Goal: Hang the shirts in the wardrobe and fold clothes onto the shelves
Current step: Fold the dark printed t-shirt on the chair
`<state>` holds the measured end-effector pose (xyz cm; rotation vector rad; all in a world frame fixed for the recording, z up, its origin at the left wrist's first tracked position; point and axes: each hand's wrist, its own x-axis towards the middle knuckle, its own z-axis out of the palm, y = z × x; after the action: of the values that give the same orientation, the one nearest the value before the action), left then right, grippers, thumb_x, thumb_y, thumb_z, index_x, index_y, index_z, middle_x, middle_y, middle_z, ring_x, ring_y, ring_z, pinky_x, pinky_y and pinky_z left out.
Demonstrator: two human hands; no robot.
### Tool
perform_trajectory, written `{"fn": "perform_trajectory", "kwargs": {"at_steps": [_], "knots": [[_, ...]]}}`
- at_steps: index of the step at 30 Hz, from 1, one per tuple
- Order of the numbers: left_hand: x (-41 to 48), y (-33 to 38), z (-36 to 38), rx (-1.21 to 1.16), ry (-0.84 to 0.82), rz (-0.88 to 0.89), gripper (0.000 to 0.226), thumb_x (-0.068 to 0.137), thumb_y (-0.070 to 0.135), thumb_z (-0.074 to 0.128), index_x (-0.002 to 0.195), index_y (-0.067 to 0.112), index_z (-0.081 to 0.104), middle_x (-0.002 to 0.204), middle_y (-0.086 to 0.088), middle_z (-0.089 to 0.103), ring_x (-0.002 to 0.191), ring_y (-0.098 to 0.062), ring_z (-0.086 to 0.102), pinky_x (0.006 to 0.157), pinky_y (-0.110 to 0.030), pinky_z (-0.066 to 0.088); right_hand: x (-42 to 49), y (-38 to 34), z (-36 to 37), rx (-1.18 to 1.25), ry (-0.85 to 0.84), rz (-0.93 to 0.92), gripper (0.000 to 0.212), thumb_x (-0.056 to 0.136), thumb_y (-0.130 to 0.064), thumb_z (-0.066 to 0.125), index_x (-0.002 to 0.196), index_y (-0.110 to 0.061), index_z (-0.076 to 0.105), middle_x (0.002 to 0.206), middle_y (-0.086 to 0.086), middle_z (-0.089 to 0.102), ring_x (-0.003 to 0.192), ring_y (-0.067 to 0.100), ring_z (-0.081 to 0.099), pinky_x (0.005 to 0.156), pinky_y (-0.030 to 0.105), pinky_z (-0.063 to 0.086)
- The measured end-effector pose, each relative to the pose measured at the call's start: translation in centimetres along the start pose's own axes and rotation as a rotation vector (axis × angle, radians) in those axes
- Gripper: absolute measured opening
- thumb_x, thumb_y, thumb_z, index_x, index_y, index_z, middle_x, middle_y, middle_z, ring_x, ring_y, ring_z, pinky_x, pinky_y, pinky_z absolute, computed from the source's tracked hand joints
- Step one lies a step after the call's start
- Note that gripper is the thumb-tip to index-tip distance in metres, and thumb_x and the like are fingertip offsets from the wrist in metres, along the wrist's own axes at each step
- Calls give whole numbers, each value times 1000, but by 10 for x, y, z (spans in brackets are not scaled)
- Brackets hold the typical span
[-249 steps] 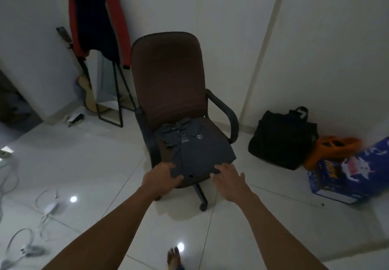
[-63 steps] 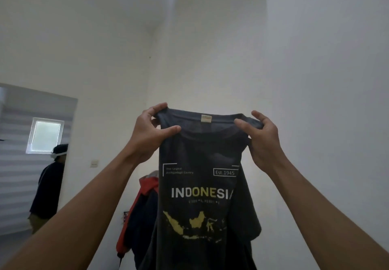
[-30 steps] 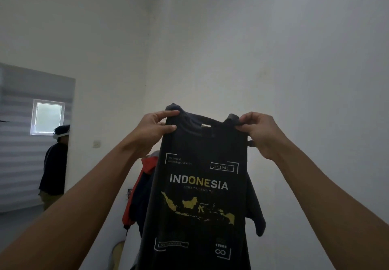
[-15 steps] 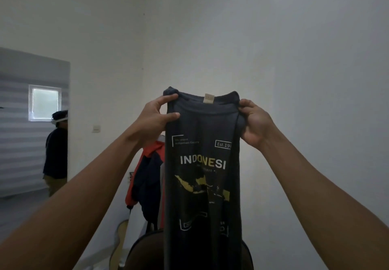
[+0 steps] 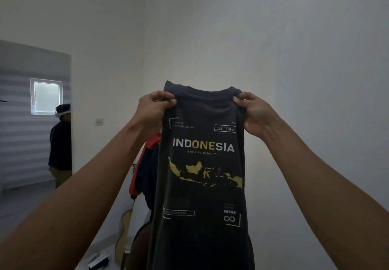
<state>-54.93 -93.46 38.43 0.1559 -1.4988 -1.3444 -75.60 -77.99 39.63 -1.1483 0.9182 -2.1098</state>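
A dark grey T-shirt with "INDONESIA" and a yellow map printed on it hangs in front of me, held up high by its top edge. My left hand pinches the shirt's top left corner. My right hand pinches the top right corner. The shirt hangs long and narrow, its sleeves hidden behind it. No wardrobe or shelves are in view.
Behind the shirt are the top of a brown chair, a red and dark jacket hung on a stand, and a guitar against the wall. A person stands in the doorway at left. White walls meet in a corner ahead.
The shirt came off the chair seat and is held up high. In the last half second my hands shifted along the top edge and the print now faces me flat and fully.
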Motion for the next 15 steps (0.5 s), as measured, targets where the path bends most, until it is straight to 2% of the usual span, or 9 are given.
{"fn": "perform_trajectory", "kwargs": {"at_steps": [1,3,5,7,9,10,12,15], "knots": [[0,0,0,0,14,-18,19,91,3,64,78,16,71,111,-13,66,108,-30,63,90,-42,57,-1,0,1,-5,0,4,21,97,6,52,88,-12,60,96,14,68,78,25,70,61,32,61],[-1,2,-2,1,0,-68,16,92,4,62,93,15,74,121,-14,63,112,-30,63,89,-42,58,-4,-2,1,-77,-29,7,21,97,4,51,105,-7,67,103,17,71,89,28,72,74,40,62],[-3,2,-5,48,-19,-78,21,93,5,60,104,17,74,125,-12,61,112,-29,63,84,-39,59,-7,-7,-2,-346,-72,10,27,96,-2,57,120,-9,66,114,13,70,104,29,68,85,53,58],[-5,2,-7,169,-7,-40,24,95,5,59,108,20,72,123,-8,62,108,-24,64,76,-30,59,-11,-13,-4,-639,-79,43,30,95,-10,62,124,-15,66,114,5,70,105,25,64,87,68,46],[-7,1,-8,284,-14,-41,26,95,7,60,112,23,70,121,-5,63,106,-20,64,68,-27,58,-13,-15,-3,-725,-59,113,27,97,-17,61,123,-16,67,112,-1,69,101,20,60,90,79,32],[-8,2,-8,318,-30,-71,26,95,8,60,114,25,69,121,-4,63,106,-20,63,68,-29,57,-15,-14,-1,-691,-56,151,27,97,-20,61,122,-15,67,113,-2,68,101,21,60,89,80,31],[-10,3,-9,323,-63,-150,26,95,9,60,113,25,69,122,-7,62,109,-24,62,70,-36,57,-17,-8,4,-498,-68,210,32,96,-28,59,123,-13,66,122,2,65,109,30,62,85,76,42],[-11,3,-9,160,-73,-183,28,94,6,60,117,20,67,125,-12,61,112,-29,62,69,-40,59,-17,2,6,-147,-30,209,44,91,-38,58,124,-9,63,125,9,62,116,32,62,83,61,54]]}}
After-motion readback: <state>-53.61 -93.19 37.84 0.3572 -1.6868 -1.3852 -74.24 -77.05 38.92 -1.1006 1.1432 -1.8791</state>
